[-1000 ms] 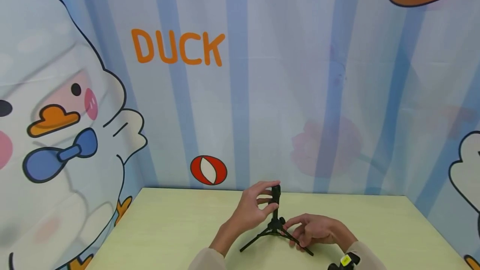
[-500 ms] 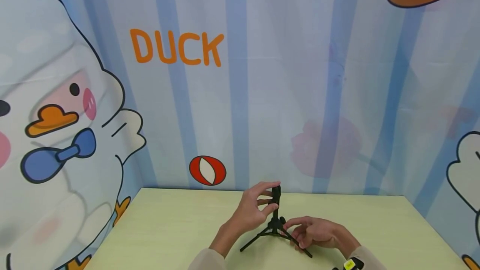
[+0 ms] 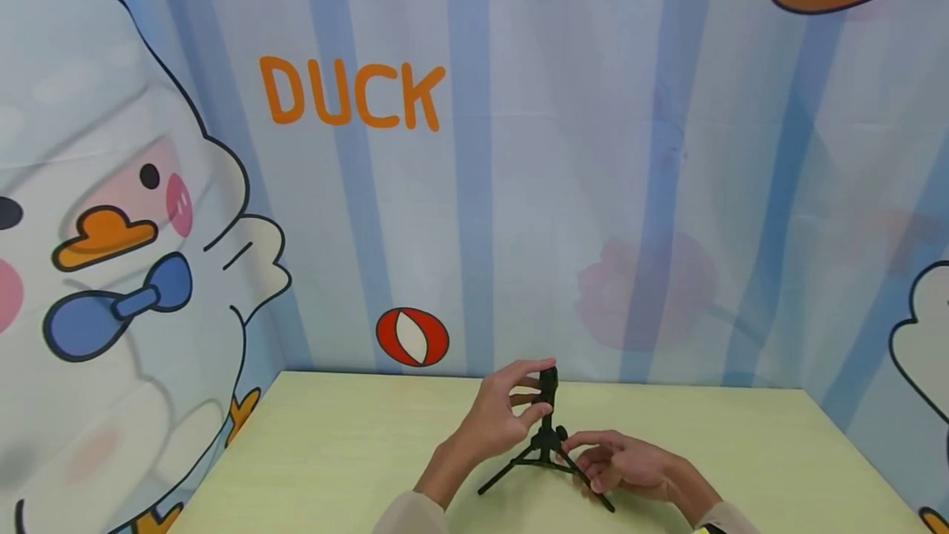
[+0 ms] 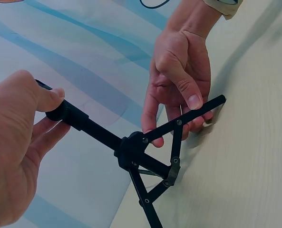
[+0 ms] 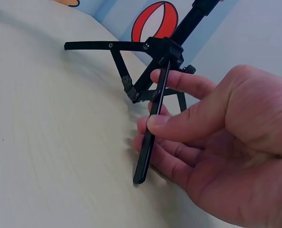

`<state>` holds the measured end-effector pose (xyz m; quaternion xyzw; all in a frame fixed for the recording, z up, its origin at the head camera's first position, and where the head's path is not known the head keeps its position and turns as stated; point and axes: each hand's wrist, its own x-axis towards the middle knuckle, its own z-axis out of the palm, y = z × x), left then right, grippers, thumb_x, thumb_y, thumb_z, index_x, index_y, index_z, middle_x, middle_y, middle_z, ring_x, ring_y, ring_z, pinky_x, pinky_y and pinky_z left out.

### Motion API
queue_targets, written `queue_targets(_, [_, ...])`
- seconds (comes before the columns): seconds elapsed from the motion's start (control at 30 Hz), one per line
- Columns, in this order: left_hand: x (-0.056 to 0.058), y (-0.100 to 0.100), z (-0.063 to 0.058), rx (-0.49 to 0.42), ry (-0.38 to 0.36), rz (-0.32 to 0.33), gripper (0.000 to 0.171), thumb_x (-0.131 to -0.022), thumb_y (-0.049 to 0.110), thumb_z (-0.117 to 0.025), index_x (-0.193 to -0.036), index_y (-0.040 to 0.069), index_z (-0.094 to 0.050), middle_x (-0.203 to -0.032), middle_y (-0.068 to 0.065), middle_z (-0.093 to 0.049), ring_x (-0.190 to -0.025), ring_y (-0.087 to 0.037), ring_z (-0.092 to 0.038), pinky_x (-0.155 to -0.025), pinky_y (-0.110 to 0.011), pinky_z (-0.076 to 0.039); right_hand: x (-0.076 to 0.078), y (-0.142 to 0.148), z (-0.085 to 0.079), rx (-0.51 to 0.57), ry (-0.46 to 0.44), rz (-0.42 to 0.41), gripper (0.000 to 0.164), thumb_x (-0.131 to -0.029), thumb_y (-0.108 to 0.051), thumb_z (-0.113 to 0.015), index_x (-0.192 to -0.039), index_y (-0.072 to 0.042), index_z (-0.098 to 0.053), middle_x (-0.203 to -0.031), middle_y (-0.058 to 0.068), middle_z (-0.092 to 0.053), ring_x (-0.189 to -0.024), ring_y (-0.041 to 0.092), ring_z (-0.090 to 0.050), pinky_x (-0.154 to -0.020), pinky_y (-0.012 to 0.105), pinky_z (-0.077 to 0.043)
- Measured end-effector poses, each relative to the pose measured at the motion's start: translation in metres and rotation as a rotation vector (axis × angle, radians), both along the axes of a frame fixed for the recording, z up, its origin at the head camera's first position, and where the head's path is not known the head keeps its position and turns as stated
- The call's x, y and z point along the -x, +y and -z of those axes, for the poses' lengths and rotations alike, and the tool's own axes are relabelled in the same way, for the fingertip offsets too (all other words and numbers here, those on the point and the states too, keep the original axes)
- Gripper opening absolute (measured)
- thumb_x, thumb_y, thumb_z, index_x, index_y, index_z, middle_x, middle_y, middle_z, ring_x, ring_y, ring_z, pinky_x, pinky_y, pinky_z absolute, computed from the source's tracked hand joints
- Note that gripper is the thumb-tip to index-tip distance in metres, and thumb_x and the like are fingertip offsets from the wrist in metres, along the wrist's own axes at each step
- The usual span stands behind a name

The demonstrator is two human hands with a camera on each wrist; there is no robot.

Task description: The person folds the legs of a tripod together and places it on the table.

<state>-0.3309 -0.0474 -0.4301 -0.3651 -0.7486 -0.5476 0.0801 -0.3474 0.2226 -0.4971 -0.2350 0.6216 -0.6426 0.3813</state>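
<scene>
A small black tripod (image 3: pixel 546 439) stands on the table with its legs spread. Its upright post (image 4: pixel 100 134) carries a thicker head, which my left hand (image 3: pixel 495 412) grips between thumb and fingers. Lower down on the right side, my right hand (image 3: pixel 630 464) pinches one leg (image 5: pixel 150 137) between thumb and fingers. In the right wrist view the right index finger reaches up near the hub (image 5: pixel 167 51). Folding braces (image 4: pixel 176 147) join the legs to the bottom of the post. A small knob (image 3: pixel 561 433) sticks out beside the hub.
The pale yellow table (image 3: pixel 356 435) runs back to a striped blue curtain (image 3: pixel 519 188) printed with a duck figure, orange lettering and a red ball. Curtain panels also stand along the left and right sides.
The leg in my right hand has swung slightly inward and nearer the viewer, and that hand has shifted a little with it. My left hand stays on the tripod's head.
</scene>
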Motion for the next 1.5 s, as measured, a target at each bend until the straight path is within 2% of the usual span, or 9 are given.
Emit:
queue_targets(0.17, [-0.002,0.0,-0.003,0.015,-0.008,0.004,0.059,-0.096,-0.004,-0.071,-0.149,0.018,-0.056,-0.143,-0.005,-0.059,-0.118,-0.023,-0.066,-0.097,-0.026,-0.055,-0.003,0.001,-0.004,-0.031,0.036,-0.022,0.063,-0.086,0.015,-0.056,-0.147,0.001,-0.051,-0.11,0.008,-0.065,-0.094,0.021,-0.064,-0.085,0.033,-0.056])
queue_targets(0.37, [-0.003,-0.001,-0.005,0.019,-0.01,-0.001,0.06,-0.096,-0.006,-0.07,-0.15,0.017,-0.056,-0.142,-0.006,-0.059,-0.119,-0.023,-0.066,-0.097,-0.026,-0.055,-0.001,0.003,-0.005,-0.059,0.005,-0.079,0.067,-0.086,0.015,-0.057,-0.151,0.002,-0.047,-0.111,0.007,-0.068,-0.094,0.018,-0.067,-0.088,0.031,-0.057])
queue_targets(0.57, [-0.003,-0.001,-0.003,0.026,0.004,0.003,0.06,-0.097,-0.006,-0.069,-0.15,0.017,-0.055,-0.143,-0.006,-0.058,-0.119,-0.023,-0.065,-0.097,-0.026,-0.055,0.0,0.002,-0.001,0.004,0.012,-0.127,0.065,-0.088,0.017,-0.054,-0.151,0.002,-0.045,-0.114,0.008,-0.07,-0.093,0.017,-0.067,-0.089,0.031,-0.056])
queue_targets(0.73, [-0.002,-0.001,0.0,0.024,0.0,0.01,0.06,-0.097,-0.005,-0.068,-0.15,0.018,-0.054,-0.145,-0.008,-0.058,-0.119,-0.023,-0.065,-0.098,-0.026,-0.055,-0.001,0.001,0.002,0.033,0.025,-0.13,0.065,-0.088,0.018,-0.053,-0.15,-0.001,-0.048,-0.112,0.009,-0.069,-0.092,0.019,-0.066,-0.088,0.032,-0.056])
queue_targets(0.97, [-0.002,-0.001,-0.002,0.026,0.019,0.002,0.06,-0.097,-0.005,-0.068,-0.151,0.018,-0.054,-0.144,-0.005,-0.058,-0.119,-0.022,-0.065,-0.097,-0.025,-0.055,-0.005,-0.003,0.002,-0.006,0.155,-0.025,0.066,-0.086,0.018,-0.053,-0.15,0.001,-0.047,-0.11,0.01,-0.066,-0.089,0.023,-0.06,-0.085,0.035,-0.051])
queue_targets(1.13, [-0.002,-0.001,-0.003,0.019,0.019,0.005,0.06,-0.097,-0.006,-0.068,-0.15,0.017,-0.055,-0.143,-0.005,-0.058,-0.119,-0.022,-0.065,-0.097,-0.025,-0.055,-0.009,-0.007,0.001,-0.072,0.282,0.07,0.06,-0.091,0.009,-0.059,-0.149,0.006,-0.045,-0.123,0.016,-0.064,-0.104,0.026,-0.06,-0.089,0.034,-0.051])
queue_targets(1.27, [-0.002,-0.001,-0.004,0.016,0.024,0.006,0.059,-0.097,-0.004,-0.069,-0.15,0.018,-0.055,-0.142,-0.005,-0.059,-0.119,-0.022,-0.065,-0.097,-0.025,-0.055,-0.012,-0.011,0.005,-0.016,0.352,0.121,0.054,-0.098,0.005,-0.061,-0.148,0.012,-0.042,-0.128,0.025,-0.062,-0.11,0.029,-0.064,-0.09,0.032,-0.054])
queue_targets(1.4, [-0.001,-0.001,-0.004,0.011,0.026,0.009,0.059,-0.097,-0.003,-0.07,-0.15,0.018,-0.055,-0.141,-0.005,-0.06,-0.118,-0.021,-0.065,-0.097,-0.026,-0.055,-0.015,-0.014,0.009,0.042,0.417,0.16,0.055,-0.095,0.01,-0.061,-0.145,0.018,-0.039,-0.127,0.03,-0.061,-0.105,0.029,-0.067,-0.086,0.03,-0.057])
queue_targets(1.5, [-0.001,0.0,-0.004,0.007,0.021,0.012,0.059,-0.097,-0.004,-0.069,-0.15,0.018,-0.055,-0.142,-0.005,-0.059,-0.118,-0.022,-0.065,-0.097,-0.026,-0.056,-0.016,-0.017,0.011,0.034,0.444,0.191,0.056,-0.092,0.013,-0.061,-0.143,0.019,-0.04,-0.128,0.034,-0.059,-0.104,0.029,-0.068,-0.085,0.029,-0.058])
